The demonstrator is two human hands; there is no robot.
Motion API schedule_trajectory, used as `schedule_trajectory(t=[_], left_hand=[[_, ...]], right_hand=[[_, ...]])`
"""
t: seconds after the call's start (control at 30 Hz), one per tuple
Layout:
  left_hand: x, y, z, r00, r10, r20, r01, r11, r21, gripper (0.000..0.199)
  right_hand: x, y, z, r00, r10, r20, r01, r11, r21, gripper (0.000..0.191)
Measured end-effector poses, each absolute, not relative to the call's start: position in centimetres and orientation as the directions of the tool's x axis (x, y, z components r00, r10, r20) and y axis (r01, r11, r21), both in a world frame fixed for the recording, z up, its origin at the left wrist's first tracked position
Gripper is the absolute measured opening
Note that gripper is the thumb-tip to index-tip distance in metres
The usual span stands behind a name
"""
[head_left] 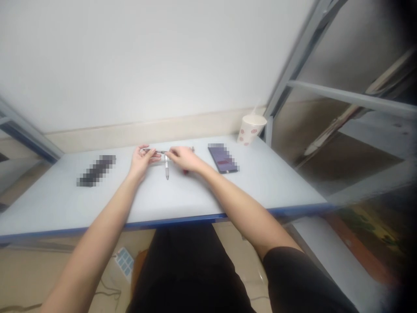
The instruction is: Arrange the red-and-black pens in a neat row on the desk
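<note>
Over the desk [182,195], my left hand [140,163] and my right hand [184,158] are close together, both with their fingers closed on a slim dark pen [160,152]. The pen lies roughly level, its left part in my left fingers and its right end in my right fingertips. Just below it, a white and silver pen [167,169] rests on the desk, pointing towards me. Something small and red [185,172] peeks out under my right hand, mostly hidden by it.
A dark phone [223,158] lies right of my hands, partly blurred out. Behind it stands a paper cup [250,130] with red marks. On the left is a dark pixelated object [97,171]. Metal frames flank the desk; a power strip [124,263] is below.
</note>
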State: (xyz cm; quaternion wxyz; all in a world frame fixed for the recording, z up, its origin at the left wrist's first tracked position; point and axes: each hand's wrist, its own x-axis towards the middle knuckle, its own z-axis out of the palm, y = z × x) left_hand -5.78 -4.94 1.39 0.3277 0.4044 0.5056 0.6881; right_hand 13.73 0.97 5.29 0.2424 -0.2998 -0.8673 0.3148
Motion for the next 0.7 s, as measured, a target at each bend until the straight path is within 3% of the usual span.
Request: schedule_trajectory(t=[0.07,0.17,0.33,0.5,0.7], left_hand=[[-5.7,-5.1,1.5,-0.402,0.86,0.314,0.109,-0.295,0.949,0.044],[-5.4,-5.6,1.7,-0.296,0.849,0.437,0.369,-0.32,0.872,0.039],[-4.7,-6.2,1.8,-0.133,0.832,0.538,0.646,-0.339,0.684,0.032],[-4.3,-6.4,2.0,-0.015,0.896,0.444,0.71,-0.303,0.636,0.032],[-4.9,-6.8,2.6,0.03,0.955,0.294,0.761,-0.213,0.613,0.041]], right_hand=[[14.5,1.6,6.1,-0.642,0.72,0.264,0.284,0.543,-0.79,0.043],[15.6,2.4,7.1,-0.594,0.785,0.176,0.224,0.372,-0.901,0.054],[16.4,2.9,7.4,-0.566,0.821,0.071,0.239,0.246,-0.939,0.061],[16.0,2.8,6.6,-0.73,0.683,-0.02,0.227,0.214,-0.95,0.055],[16.2,3.4,6.0,-0.817,0.576,0.024,0.246,0.386,-0.889,0.039]])
